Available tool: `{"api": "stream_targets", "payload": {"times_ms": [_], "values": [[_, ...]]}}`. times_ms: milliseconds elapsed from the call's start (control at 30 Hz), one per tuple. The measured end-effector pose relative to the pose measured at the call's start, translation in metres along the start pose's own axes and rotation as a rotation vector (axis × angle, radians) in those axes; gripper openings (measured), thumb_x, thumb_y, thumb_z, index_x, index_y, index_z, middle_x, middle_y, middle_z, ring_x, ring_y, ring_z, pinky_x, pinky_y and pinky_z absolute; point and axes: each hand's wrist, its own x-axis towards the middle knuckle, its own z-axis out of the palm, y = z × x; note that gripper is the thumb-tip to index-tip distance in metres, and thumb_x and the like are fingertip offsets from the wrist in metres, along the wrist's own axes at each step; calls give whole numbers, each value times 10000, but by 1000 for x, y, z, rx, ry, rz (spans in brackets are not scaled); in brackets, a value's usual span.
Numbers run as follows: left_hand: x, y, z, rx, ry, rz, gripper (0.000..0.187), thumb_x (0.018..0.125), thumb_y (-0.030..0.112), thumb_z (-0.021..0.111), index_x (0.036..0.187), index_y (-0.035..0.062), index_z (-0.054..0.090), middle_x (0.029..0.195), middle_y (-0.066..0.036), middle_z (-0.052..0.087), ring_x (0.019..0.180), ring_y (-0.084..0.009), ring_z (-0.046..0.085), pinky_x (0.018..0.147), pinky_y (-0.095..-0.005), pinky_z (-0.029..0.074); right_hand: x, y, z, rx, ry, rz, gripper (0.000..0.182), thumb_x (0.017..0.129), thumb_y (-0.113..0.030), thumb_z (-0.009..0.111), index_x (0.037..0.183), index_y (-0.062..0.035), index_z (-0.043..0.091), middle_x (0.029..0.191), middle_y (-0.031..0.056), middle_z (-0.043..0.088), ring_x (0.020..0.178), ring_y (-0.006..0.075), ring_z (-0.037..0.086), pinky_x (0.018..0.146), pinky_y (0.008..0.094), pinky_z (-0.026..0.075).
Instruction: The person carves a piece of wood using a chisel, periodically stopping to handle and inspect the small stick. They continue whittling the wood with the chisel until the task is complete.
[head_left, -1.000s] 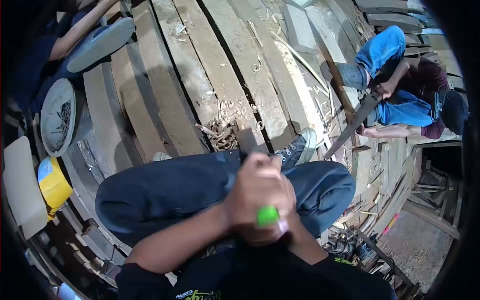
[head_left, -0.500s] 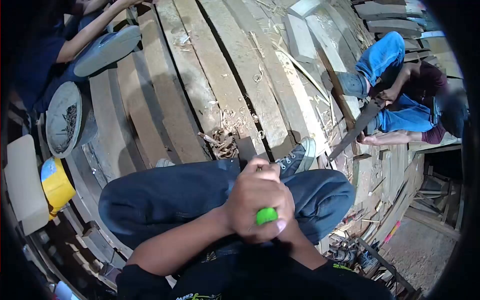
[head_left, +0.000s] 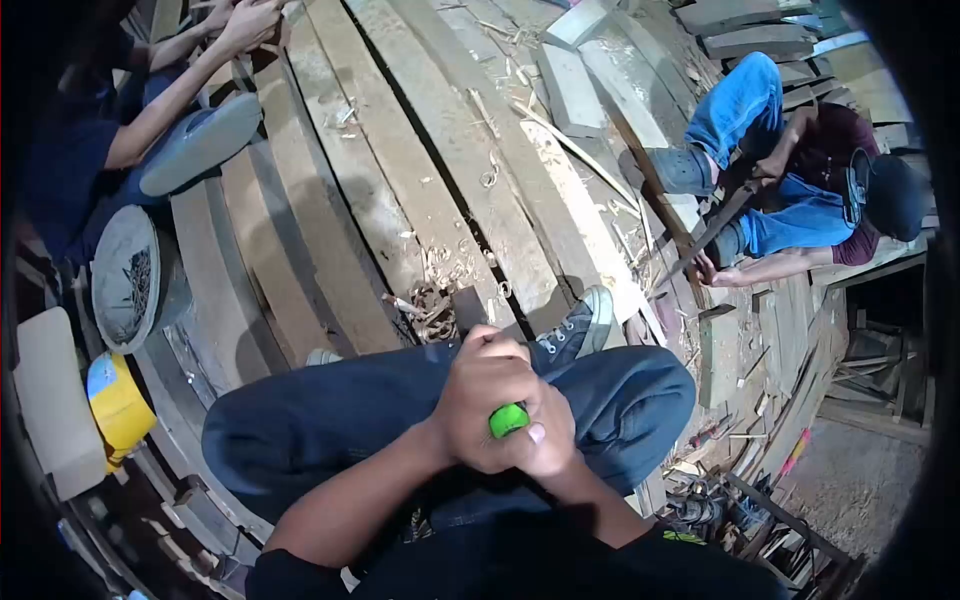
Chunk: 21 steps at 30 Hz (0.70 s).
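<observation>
Both hands are clasped together over my lap. My left hand (head_left: 465,395) and my right hand (head_left: 550,435) are closed round a tool with a bright green handle end (head_left: 508,420), which pokes out between them towards me. The fingers hide most of the tool, and I cannot tell its kind. Just beyond the knuckles a flat dark brown strip (head_left: 468,308) shows, pointing away from me. Curled wood shavings (head_left: 432,312) lie heaped beside it on the boards, near my shoe (head_left: 578,325).
Long planks (head_left: 400,150) with dark gaps form the floor. At left, a bucket (head_left: 125,320) holding thin nail-like pieces stands near a yellow container (head_left: 122,405) and a seated person (head_left: 100,150). On the right, another person (head_left: 800,180) holds a handsaw (head_left: 715,228) at a timber.
My clasped hands and the green handle end have shifted slightly left in view. The person at right has moved the saw. More of the left person's hands shows.
</observation>
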Motion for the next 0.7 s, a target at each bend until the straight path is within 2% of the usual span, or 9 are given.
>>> {"api": "stream_targets", "payload": {"times_ms": [233, 267, 400, 567, 700], "values": [[1, 0, 3, 15, -8, 7, 273, 756, 370, 636, 708, 111, 565, 689, -22, 570, 733, -245, 579, 806, -393, 363, -6, 14, 9, 22, 85, -146, 547, 831, -366, 674, 1284, -106, 510, 1076, 161, 670, 922, 404, 689, 718, 488, 557], [1, 1, 2, 15, -17, 7, 287, 767, 381, 641, 709, 109, 570, 695, -24, 576, 729, -249, 580, 797, -392, 369, -5, 10, 7, 12, 33, -49, 558, 828, -356, 674, 1302, -113, 510, 1121, 162, 652, 939, 405, 686, 734, 486, 559], [2, 2, 3, 14, -9, -11, 308, 783, 395, 645, 698, 109, 570, 697, -27, 585, 733, -256, 589, 784, -386, 380, -7, 18, 9, -20, -6, -90, 576, 830, -348, 666, 1329, -118, 495, 1159, 161, 634, 968, 404, 679, 756, 493, 557], [4, 3, 3, 15, -8, 8, 305, 791, 387, 644, 689, 111, 562, 689, -27, 587, 714, -249, 581, 772, -379, 380, -6, 11, 3, 14, -74, 22, 622, 806, -383, 669, 1345, -131, 485, 1194, 155, 622, 999, 402, 671, 765, 502, 554], [4, 2, 1, 26, -13, 7, 303, 793, 384, 643, 683, 113, 561, 685, -23, 587, 702, -245, 572, 774, -383, 373, -8, 20, 9, -2, -33, -79, 655, 788, -397, 677, 1352, -130, 477, 1193, 154, 621, 990, 406, 672, 762, 500, 552]]}}
